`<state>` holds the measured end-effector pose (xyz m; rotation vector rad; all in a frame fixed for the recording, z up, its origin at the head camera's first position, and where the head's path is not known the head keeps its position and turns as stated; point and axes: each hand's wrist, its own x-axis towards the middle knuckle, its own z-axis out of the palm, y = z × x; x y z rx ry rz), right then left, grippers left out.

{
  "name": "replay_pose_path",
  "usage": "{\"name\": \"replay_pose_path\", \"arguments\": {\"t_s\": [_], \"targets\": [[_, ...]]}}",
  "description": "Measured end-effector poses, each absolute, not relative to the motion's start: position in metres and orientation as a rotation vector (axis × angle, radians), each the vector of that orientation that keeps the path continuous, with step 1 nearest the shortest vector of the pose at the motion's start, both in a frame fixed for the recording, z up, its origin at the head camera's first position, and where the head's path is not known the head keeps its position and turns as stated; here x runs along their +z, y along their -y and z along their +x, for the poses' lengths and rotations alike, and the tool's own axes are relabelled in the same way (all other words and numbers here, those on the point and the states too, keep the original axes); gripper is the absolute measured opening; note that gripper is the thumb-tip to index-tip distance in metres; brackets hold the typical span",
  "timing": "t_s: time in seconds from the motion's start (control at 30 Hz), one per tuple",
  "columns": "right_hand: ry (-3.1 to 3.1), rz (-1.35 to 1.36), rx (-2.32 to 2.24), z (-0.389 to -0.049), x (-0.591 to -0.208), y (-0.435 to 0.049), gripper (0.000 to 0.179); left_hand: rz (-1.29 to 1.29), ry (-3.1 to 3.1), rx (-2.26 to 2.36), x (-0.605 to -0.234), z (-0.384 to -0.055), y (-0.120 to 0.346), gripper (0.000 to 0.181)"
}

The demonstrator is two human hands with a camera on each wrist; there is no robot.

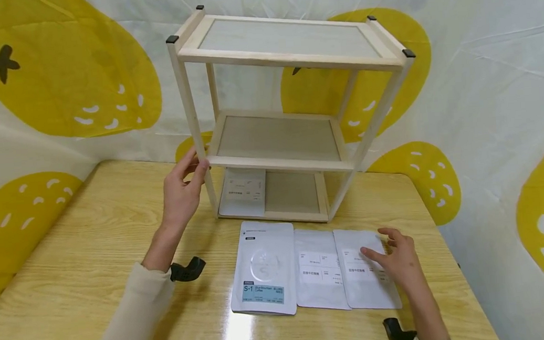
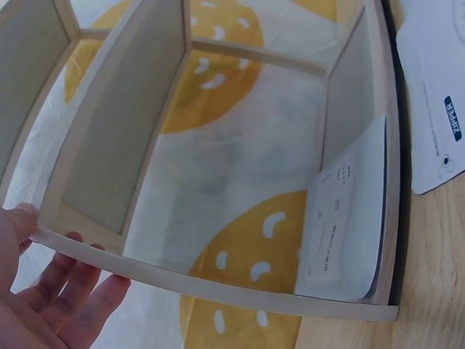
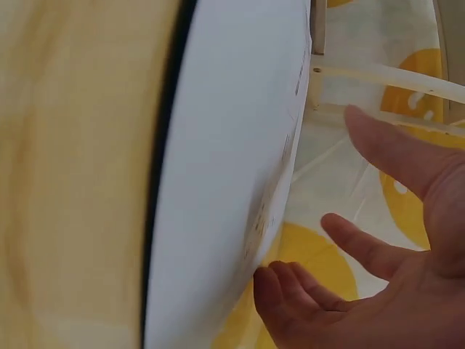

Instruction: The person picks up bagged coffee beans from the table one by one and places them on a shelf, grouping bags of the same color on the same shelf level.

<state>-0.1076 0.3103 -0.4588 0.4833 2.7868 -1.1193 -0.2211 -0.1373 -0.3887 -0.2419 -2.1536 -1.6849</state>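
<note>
On a wood-grain desk [image 1: 90, 219], we see a pale three-tier rack [image 1: 276, 162] before a white curtain [image 1: 489, 97] printed with yellow fruit. From the left, a left hand [image 1: 182, 189] grips the rack's left front post [image 1: 188, 107] at middle-shelf height – thumb on one side, fingers on the other. A white pouch [image 1: 245, 192] lies on the left of the rack's bottom shelf. In front of the rack we find a large blue-labelled pouch [image 1: 263, 244], then a smaller white pouch [image 1: 320, 288], and, off its right front corner, a right-hand pouch [image 1: 368, 289]. Over that pouch's right edge is the right hand [image 1: 401, 263], thumb and fingers wide apart – we cannot tell whether it touches.
</note>
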Motion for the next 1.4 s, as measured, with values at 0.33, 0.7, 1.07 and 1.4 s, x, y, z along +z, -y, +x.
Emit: {"name": "replay_pose_path", "arguments": {"t_s": [0.33, 0.7, 1.07, 1.4], "targets": [[-2.792, 0.520, -1.023, -0.108, -0.463, -0.309, 0.084, -0.256, 2.147, -1.694, -0.390, -0.221, 0.138, 0.042], [-2.708, 0.381, -1.204, -0.106, -0.466, -0.310, 0.038, -0.251, 2.142, -1.694, -0.390, -0.222, 0.136, 0.041], [-2.905, 0.119, -1.395, -0.107, -0.465, -0.302, 0.022, -0.252, 2.132, -1.691, -0.391, -0.223, 0.136, 0.041], [-2.806, 0.122, -1.621, -0.113, -0.466, -0.289, 0.020, -0.254, 2.135, -1.678, -0.390, -0.223, 0.136, 0.040]]}}
